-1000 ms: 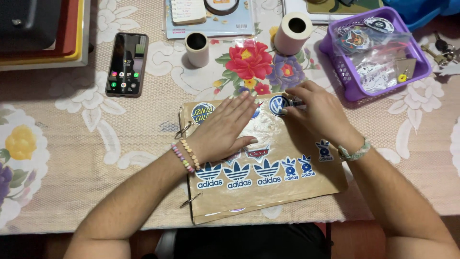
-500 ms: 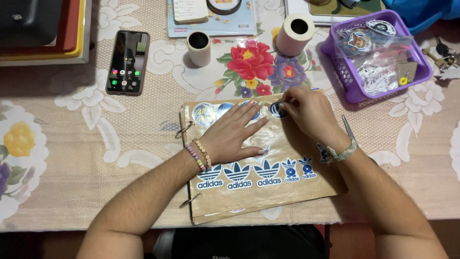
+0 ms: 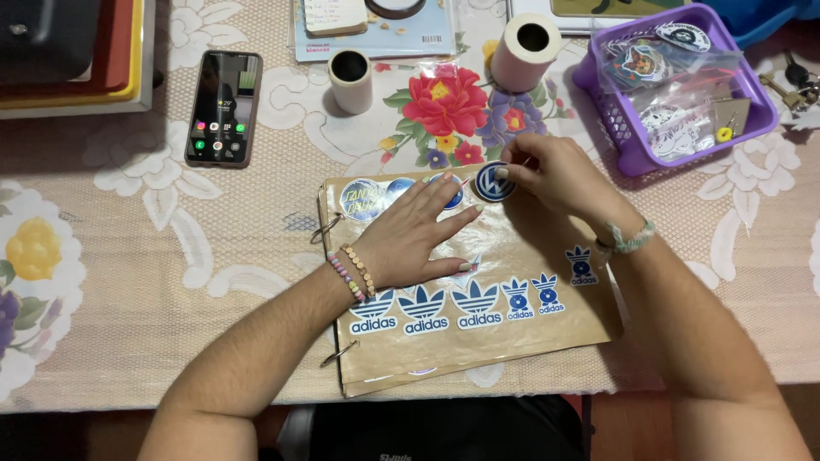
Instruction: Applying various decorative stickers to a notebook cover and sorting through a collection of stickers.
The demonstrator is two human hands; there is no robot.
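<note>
A brown paper album page (image 3: pixel 512 341) on ring binders lies in front of me, with a row of blue and white stickers (image 3: pixel 453 309) along its lower half and round stickers at its top edge. My left hand (image 3: pixel 414 235) lies flat on the page, fingers spread, pressing it down. My right hand (image 3: pixel 555 173) pinches a round blue and white sticker (image 3: pixel 493 181) at the page's top edge, right beside my left fingertips.
A phone (image 3: pixel 224 106) lies at the upper left beside stacked books (image 3: pixel 77 51). Two paper rolls (image 3: pixel 352 80) (image 3: pixel 524 49) stand behind the page. A purple basket (image 3: pixel 634 145) with bagged stickers sits at the upper right, keys (image 3: pixel 786 85) beyond it.
My right hand moved up and lifted off the page's top right, showing the round blue sticker between its fingers. My left hand slid slightly and stays flat on the page.
</note>
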